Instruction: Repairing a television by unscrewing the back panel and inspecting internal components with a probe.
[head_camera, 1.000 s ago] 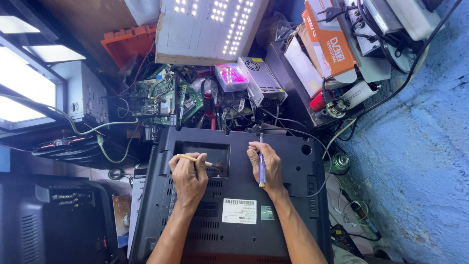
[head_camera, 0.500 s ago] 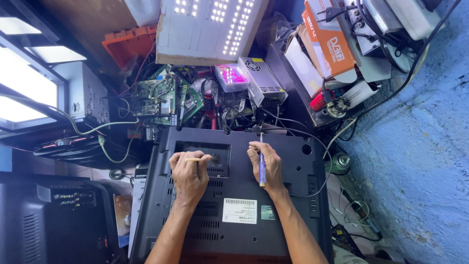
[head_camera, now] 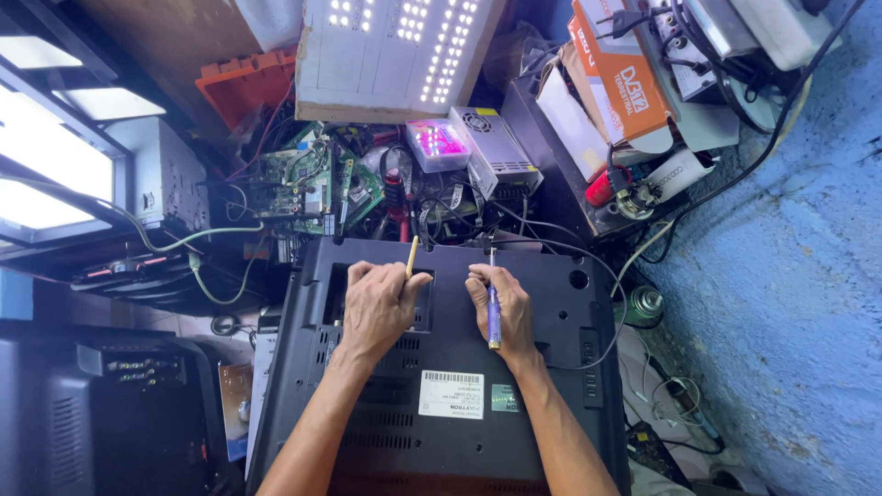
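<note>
A black plastic back cover of a television (head_camera: 551,367) lies flat in front of me, with a white label near its middle. My left hand (head_camera: 378,308) rests over a rectangular recess in the cover and holds a thin yellow stick-like tool (head_camera: 412,257) pointing away from me. My right hand (head_camera: 501,308) lies on the cover just right of it, gripping a blue-handled screwdriver (head_camera: 493,308) along the palm, tip toward the far edge.
Beyond the cover lie green circuit boards (head_camera: 317,184), a metal power supply (head_camera: 496,152), a pink-lit box (head_camera: 439,142), an LED panel (head_camera: 395,55), an orange carton (head_camera: 620,73) and tangled cables. Another dark television (head_camera: 101,413) stands left. A blue wall (head_camera: 790,276) runs along the right.
My left hand has turned the yellow tool from lying across the recess to pointing away from me. The right hand has shifted slightly up the cover with the screwdriver.
</note>
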